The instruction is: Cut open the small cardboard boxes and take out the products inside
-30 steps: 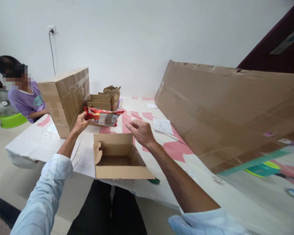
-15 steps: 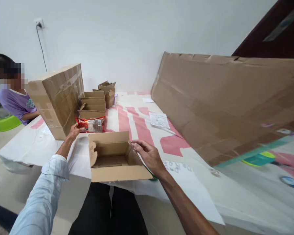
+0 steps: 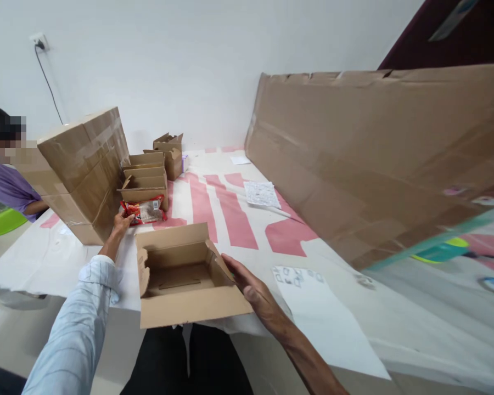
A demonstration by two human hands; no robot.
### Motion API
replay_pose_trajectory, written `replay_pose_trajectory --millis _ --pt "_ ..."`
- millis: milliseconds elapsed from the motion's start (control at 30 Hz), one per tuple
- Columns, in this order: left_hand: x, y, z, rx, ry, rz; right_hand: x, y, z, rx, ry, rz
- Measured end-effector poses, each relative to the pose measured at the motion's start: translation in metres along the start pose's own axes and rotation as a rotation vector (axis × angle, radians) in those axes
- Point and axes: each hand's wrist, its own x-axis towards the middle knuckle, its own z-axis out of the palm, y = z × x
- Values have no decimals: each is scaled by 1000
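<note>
My left hand (image 3: pixel 123 221) is closed on the left end of a red and clear plastic packet (image 3: pixel 148 212) with a white barcode label. The packet is in front of the small open boxes, beyond a cardboard box (image 3: pixel 195 307) at the table's near edge. That box is open at the top, its flaps spread, and no contents show inside. Against its right side lies my right hand (image 3: pixel 255 291), fingers stretched out along the outer wall and flap.
Several small open cartons (image 3: pixel 144 192) stand behind the packet, beside a tall taped cardboard stack (image 3: pixel 86 170). A large cardboard panel (image 3: pixel 354 159) leans at right. Papers (image 3: pixel 325 318) lie on the covered table (image 3: pixel 214 258). A person in purple (image 3: pixel 12 186) sits at far left.
The view has turned a little to the right. My right hand has gone from pinching the box's right flap to lying flat along its side. My left hand still holds the packet.
</note>
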Motion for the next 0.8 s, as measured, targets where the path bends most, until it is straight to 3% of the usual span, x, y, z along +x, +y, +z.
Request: replay_pose_trajectory --millis 200,367,533,800 --pt "-17 1 -14 349 182 101 11 -1 -18 67 -82 104" --pt "-32 0 -3 615 25 111 28 -15 -15 -91 -222 81" --pt "-27 -4 24 792 -88 63 38 -33 3 -147 -369 -91" --pt "4 -6 53 935 -35 27 38 3 5 -296 -297 -165"
